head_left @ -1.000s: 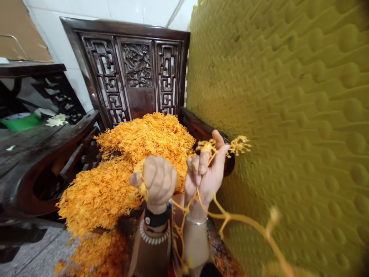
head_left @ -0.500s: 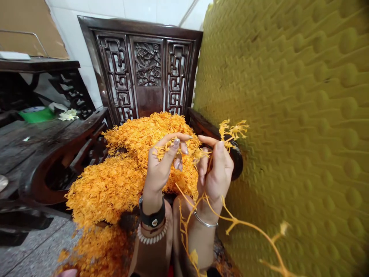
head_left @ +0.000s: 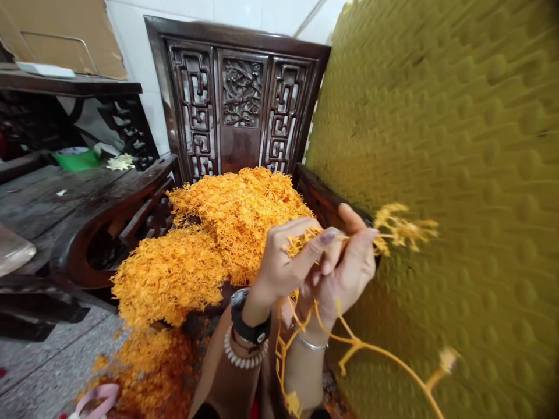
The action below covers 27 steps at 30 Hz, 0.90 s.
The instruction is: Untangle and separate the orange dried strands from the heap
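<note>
The left hand [head_left: 283, 262] and right hand [head_left: 345, 273] hold a branching orange strand [head_left: 371, 347] up just right of a shredded orange heap [head_left: 236, 221], whose hidden base sits on a carved dark-wood chair [head_left: 242, 93]. The left fingers [head_left: 305, 247] pinch the strand narrowly; the right fingers [head_left: 358, 244] close around it too, though their overlap hides the exact grip. The strand's thin branches could snap under a sharp pull, and its long trailing branch could catch on the wristwatch [head_left: 248, 317] or bangle [head_left: 310, 344] below the heap's right edge. Its blurred tuft beyond the right hand is hard to make out, and it may brush the embossed mustard wall [head_left: 458, 145].
</note>
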Tool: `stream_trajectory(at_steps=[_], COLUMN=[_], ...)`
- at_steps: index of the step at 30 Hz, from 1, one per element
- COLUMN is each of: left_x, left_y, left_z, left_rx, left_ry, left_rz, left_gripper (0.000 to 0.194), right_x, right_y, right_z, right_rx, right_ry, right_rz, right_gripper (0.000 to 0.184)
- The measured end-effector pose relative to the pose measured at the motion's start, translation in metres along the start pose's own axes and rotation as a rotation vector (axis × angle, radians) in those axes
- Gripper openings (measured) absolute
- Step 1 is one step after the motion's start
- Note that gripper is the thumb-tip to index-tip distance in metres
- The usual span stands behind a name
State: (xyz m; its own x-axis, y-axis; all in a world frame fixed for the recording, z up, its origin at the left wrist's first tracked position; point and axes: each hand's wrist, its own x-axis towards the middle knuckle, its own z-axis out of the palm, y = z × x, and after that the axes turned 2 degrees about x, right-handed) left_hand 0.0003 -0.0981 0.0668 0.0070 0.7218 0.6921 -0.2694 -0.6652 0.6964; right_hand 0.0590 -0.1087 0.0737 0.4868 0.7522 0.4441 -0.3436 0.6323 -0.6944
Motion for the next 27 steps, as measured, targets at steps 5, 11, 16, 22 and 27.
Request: stream_trajectory(at_steps=[5, 11, 16, 22, 27], left_x=[0.002, -0.034, -0.076, -0.094, -0.113], left_y=[0.002, -0.002, -0.008, -0.035, -0.059], left_z=[-0.005, -0.081, -0.176, -0.244, -0.244], left_rx=[-0.564, 0.212, 1.258, 1.578, 1.556], left_ry=[0.186, 0.370, 0.430, 0.214, 0.176], left_rz=[-0.110, 0.025, -0.064, -0.355, -0.500], left_gripper=[0.044, 0.027, 0.036, 0.057, 0.054], right_x=[0.021, 0.039, 0.023, 0.010, 0.008], right_y=[-0.014, -0.023, -0.024, -0.027, -0.029], right_z=[-0.021, -0.037, -0.018, -0.008, -0.014], right_rx=[0.379, 0.244, 0.100, 0.025, -0.094], right_ry=[0.043, -0.144, -0.127, -0.185, -0.202], right_rz=[-0.110, -0.062, -0.040, -0.093, -0.024], right_gripper=[0.033, 0.025, 0.028, 0.034, 0.030])
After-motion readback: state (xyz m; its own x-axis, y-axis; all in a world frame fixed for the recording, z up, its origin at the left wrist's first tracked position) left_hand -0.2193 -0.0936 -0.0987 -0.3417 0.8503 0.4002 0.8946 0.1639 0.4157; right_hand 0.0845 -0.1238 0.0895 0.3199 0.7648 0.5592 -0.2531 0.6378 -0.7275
